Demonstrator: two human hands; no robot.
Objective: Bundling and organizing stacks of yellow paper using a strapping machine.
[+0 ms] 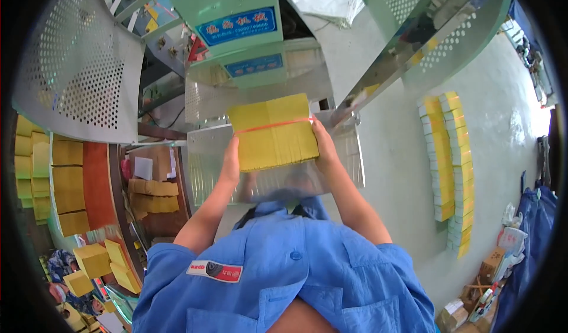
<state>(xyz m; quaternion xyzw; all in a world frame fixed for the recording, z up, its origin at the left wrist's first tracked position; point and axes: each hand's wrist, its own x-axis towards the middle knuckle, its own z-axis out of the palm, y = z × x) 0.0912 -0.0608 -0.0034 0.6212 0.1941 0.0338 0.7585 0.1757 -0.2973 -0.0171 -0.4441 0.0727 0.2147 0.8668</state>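
Yellow paper bundle held up before the green machine

The left hand (231,158) and right hand (324,144) clamp the bundle (272,133) between them, fingers closed on its side edges, above the steel tray (204,155); more stacks (449,167) line the floor.

I am facing a green machine (236,31); pale concrete floor (402,173) is catching daylight, yellow stacks (449,167) lining it.

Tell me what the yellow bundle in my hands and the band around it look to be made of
The yellow bundle looks like stacked matte paper sheets: fine parallel edge lines show along its lower side. The orange band across it seems to be thin rubber or elastic, stretched narrow and taut, though plastic strapping can't be ruled out.
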